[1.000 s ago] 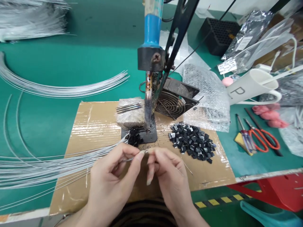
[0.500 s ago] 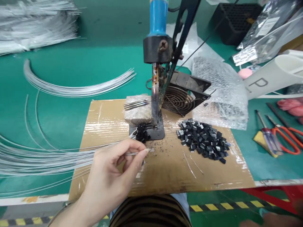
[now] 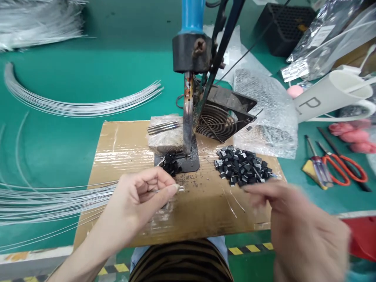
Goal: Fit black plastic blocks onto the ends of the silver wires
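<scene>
My left hand (image 3: 143, 196) is closed in a pinch on a thin grey wire, whose bare tip (image 3: 181, 188) pokes out just past the thumb. To its left lies a loose bundle of grey wires (image 3: 53, 203). Small black connectors (image 3: 170, 164) sit clustered behind my fingers, at wire ends near the soldering iron tip (image 3: 187, 149). My right hand (image 3: 305, 223), smeared by motion, is at the front edge of a pile of small black connectors (image 3: 241, 164). Whether its fingertips hold anything cannot be made out.
A blue-handled soldering iron (image 3: 192, 15) hangs upright on a black stand above the cardboard (image 3: 117, 149). Behind are a wrapped block (image 3: 166, 141) and a fan (image 3: 220, 117). Orange-handled scissors (image 3: 336, 170), a screwdriver (image 3: 320, 168) and a white cup (image 3: 326, 98) lie right; another wire bundle (image 3: 88, 109) lies left.
My right hand has come up from the lower right corner to the connector pile. The left hand keeps its pinch on the wire. The whole view has shifted slightly.
</scene>
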Tool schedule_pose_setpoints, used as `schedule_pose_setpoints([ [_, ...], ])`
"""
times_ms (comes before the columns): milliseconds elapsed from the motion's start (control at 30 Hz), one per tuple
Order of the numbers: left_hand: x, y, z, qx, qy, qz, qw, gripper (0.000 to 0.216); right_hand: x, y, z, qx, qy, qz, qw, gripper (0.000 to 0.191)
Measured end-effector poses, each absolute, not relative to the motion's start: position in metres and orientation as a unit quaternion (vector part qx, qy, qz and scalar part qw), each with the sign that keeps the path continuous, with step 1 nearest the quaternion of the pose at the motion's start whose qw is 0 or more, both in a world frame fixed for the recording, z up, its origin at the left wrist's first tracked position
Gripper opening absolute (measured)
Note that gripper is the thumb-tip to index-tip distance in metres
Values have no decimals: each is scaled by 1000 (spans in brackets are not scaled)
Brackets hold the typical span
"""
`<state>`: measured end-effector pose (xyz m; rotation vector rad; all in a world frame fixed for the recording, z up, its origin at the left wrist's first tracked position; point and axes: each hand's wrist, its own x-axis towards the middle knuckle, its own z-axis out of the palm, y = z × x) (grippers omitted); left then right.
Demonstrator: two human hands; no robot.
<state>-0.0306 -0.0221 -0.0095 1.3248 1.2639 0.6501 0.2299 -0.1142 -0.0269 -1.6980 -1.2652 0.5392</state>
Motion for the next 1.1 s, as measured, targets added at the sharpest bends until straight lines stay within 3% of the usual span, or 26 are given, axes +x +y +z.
schedule_pose_setpoints([
  [67,-32,-24,-12,558,543,286,559,18,228,-91,-35,-692,-567,136,426,10],
  [233,-28,-30,-12,558,555,302,539,13,229,-69,-57,-690,-653,27,312,11],
  [867,-14,-35,0,528,627,301,488,15,225,-68,-61,-679,-653,-56,331,8],
  [967,-10,-37,2,516,638,306,484,14,219,-72,-54,-690,-606,-25,395,12],
  [1100,-13,-36,0,558,609,310,471,12,203,-76,-46,-712,-457,205,492,16],
])
